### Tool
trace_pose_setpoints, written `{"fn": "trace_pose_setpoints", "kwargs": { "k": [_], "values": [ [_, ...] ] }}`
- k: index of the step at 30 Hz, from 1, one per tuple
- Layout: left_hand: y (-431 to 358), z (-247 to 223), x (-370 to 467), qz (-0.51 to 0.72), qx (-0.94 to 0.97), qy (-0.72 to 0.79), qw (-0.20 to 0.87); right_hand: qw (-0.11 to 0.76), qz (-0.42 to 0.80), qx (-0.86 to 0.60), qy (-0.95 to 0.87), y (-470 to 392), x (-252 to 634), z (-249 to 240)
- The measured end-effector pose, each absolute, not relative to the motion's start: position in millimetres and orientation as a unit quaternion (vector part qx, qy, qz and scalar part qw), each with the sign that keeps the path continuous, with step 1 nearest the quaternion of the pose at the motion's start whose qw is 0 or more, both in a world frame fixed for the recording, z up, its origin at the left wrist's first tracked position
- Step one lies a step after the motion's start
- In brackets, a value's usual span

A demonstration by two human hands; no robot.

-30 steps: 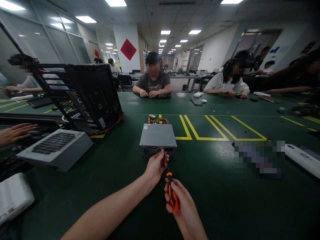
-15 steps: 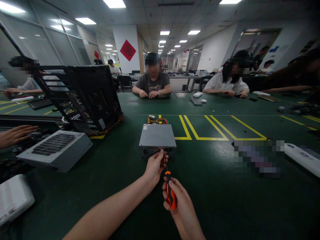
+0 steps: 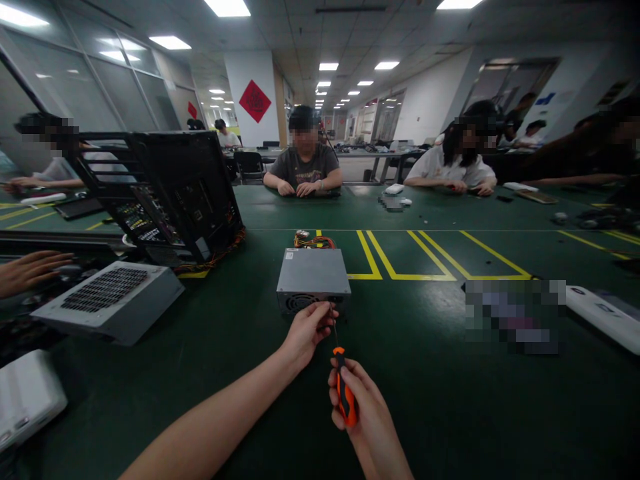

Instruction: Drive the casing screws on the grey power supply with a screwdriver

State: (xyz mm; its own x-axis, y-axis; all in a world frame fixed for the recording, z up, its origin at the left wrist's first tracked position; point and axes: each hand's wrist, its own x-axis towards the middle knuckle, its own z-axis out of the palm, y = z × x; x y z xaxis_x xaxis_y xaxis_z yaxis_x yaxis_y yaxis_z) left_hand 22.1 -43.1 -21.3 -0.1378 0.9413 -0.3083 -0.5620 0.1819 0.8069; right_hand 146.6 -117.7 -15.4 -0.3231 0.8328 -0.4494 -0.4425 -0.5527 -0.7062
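Observation:
My right hand (image 3: 361, 397) is wrapped around the orange-and-black handle of a screwdriver (image 3: 345, 387). Its thin shaft points up and away, into the fingertips of my left hand (image 3: 314, 327). Those fingertips are pinched together around the shaft's tip, and whatever small thing is between them is hidden. Just beyond them is a grey metal power supply (image 3: 314, 270) lying on the green table (image 3: 240, 400), its fan grille facing me. A bundle of coloured cables (image 3: 315, 241) comes out of its far side. I cannot tell whether my left fingers touch the box.
A second power supply (image 3: 145, 303) lies at left, with a black computer case (image 3: 195, 193) behind it. Another person's hand (image 3: 35, 272) reaches in at the left edge. White devices (image 3: 30, 393) lie at both sides. Several people sit around the table.
The screwdriver and my right hand have shifted slightly right and towards me, showing a little more shaft. My left fingertips have moved slightly right. The power supply stays on the table.

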Motion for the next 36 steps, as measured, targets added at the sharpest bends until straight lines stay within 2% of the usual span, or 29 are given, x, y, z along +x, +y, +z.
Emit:
{"fn": "trace_pose_setpoints", "kwargs": {
  "k": [7, 21, 36],
  "values": [
    [-42, -21, 12, 0.568, 0.245, 0.433, 0.656, 0.391, 0.775, -0.427, -0.254, -119, 155, -10],
    [-42, -24, 16, 0.594, 0.218, 0.451, 0.629, 0.386, 0.782, -0.42, -0.251, -113, 151, -12],
    [-41, -25, 28, 0.632, 0.101, 0.451, 0.622, 0.398, 0.776, -0.425, -0.243, -110, 144, -14]
  ]
}}
